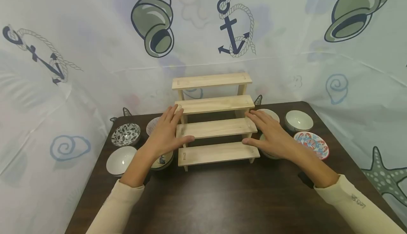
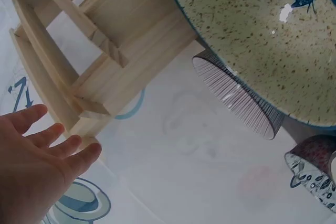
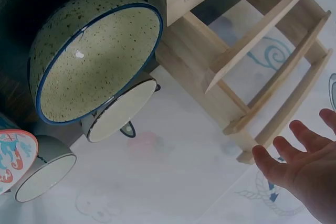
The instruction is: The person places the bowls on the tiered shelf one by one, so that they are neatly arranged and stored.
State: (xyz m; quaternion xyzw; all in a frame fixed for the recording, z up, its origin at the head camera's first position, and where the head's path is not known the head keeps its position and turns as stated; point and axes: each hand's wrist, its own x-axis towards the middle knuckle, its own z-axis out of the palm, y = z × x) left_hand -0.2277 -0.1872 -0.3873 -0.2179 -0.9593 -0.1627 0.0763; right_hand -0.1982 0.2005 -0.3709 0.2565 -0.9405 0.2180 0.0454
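A pale wooden stepped rack with several slat shelves stands at the middle of the dark table. My left hand is at its left end, fingers extended and thumb apart, holding nothing. My right hand mirrors it at the right end, also without anything in it. In both wrist views the fingertips overlap the rack's outline; whether they touch the wood I cannot tell. Beneath the left hand sits a speckled bowl with a blue fish; behind it is a striped bowl. A blue-rimmed speckled bowl lies partly hidden beneath the right hand.
At the left are a black-and-white floral bowl and a white bowl. On the right stand another white bowl, a red-rimmed patterned dish and a dark-rimmed pale bowl. A printed cloth hangs behind the dark table.
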